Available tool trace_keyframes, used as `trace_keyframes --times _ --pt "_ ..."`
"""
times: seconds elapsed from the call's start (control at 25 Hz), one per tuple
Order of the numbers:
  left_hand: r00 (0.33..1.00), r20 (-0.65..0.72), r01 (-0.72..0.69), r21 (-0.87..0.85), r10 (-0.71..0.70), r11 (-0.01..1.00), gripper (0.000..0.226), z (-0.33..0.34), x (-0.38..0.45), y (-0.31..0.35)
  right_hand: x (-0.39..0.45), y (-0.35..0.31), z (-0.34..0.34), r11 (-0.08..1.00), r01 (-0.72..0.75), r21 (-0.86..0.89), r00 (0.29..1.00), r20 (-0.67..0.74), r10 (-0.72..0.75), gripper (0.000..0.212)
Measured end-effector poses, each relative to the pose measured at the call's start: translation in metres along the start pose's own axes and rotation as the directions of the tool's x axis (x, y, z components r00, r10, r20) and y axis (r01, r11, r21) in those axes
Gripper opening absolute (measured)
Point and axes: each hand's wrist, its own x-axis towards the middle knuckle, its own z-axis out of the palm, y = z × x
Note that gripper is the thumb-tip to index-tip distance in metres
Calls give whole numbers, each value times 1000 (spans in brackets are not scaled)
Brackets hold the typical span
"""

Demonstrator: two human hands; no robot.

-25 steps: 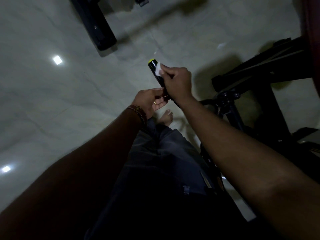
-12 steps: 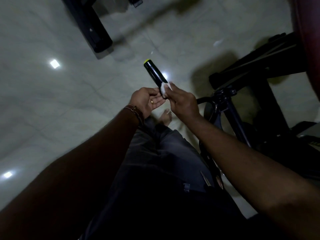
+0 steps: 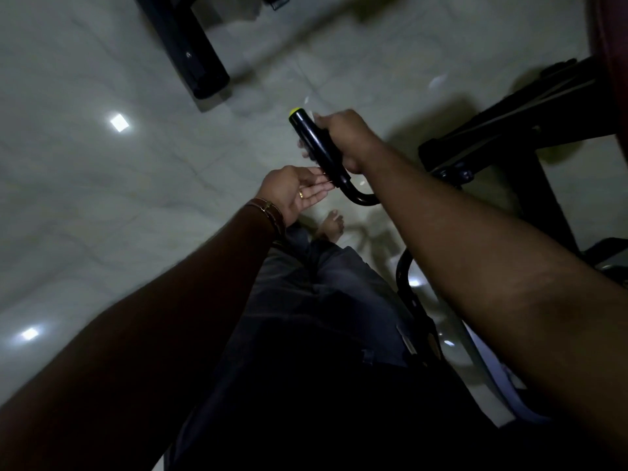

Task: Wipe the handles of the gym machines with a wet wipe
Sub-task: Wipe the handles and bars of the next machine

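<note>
**Wipe hand rides high on the handle**

Pale glossy floor lies behind the black handle (image 3: pixel 319 149), whose long axis runs from its yellow cap down to the bend. Right hand (image 3: pixel 346 137) wraps it near the cap (wipe (image 3: pixel 314 117) barely visible); left hand (image 3: pixel 299 192) rests flat-fingered beside the bend.

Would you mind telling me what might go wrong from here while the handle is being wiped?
1. Only a small corner of the wet wipe shows above the right hand, which is wrapped round the black handle; the wipe may bunch and miss patches.
2. The yellow end cap lies beyond the grip, so it may go unwiped.
3. The left hand is open by the handle's bend, near a bare foot; a jerk could knock either.
</note>
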Motion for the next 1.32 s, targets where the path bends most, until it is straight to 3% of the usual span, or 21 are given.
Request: trace_keyframes --times 0.08,0.16,0.28,0.4,0.48,0.52,0.6,0.68,0.72,0.96,1.08,1.2,1.32 --pt "1000 8 25 126 -27 992 17 0 -6 -4 -11 19 -20 981 -181 75 974 149 169 41" --pt "999 -6 32 242 -32 970 14 0 -12 -9 -19 36 -33 980 -196 28 966 175 189 40" --pt "999 -44 5 193 3 981 14 -4 -20 -8 -24 39 -44 986 -162 -46 980 106 166 42" --pt "994 -85 -51 164 66 985 21 -8 -29 7 -36 41 -53 944 15 -329 998 -51 -34 39" --pt "987 -112 -95 161 113 982 24 -5 -37 20 -44 39 -59 855 119 -505 961 -159 -228 34" --pt "983 -122 -115 165 136 979 23 -3 -42 26 -51 33 -59 879 151 -452 945 -195 -262 29" --pt "977 -115 -159 181 181 971 20 6 -56 41 -73 8 -52 973 211 -92 950 -217 -226 23" --pt "970 -100 -201 175 221 964 21 13 -70 60 -89 -27 -39 952 221 212 975 -59 -214 19" --pt "966 -89 -228 150 243 962 21 16 -77 69 -96 -43 -30 946 224 236 974 -12 -227 16" --pt "871 42 -489 -7 489 872 28 20 -128 146 -111 -139 37 938 345 -34 938 9 -345 16" --pt "804 -10 -593 47 594 804 11 10 -146 185 -106 -171 72 913 388 -128 921 11 -390 20" --pt "745 -62 -661 57 664 748 8 -8 -155 225 -103 -202 103 888 445 -114 895 45 -443 18" --pt "730 -49 -682 19 682 731 10 -23 -156 268 -95 -234 127 877 477 -55 879 35 -476 6"
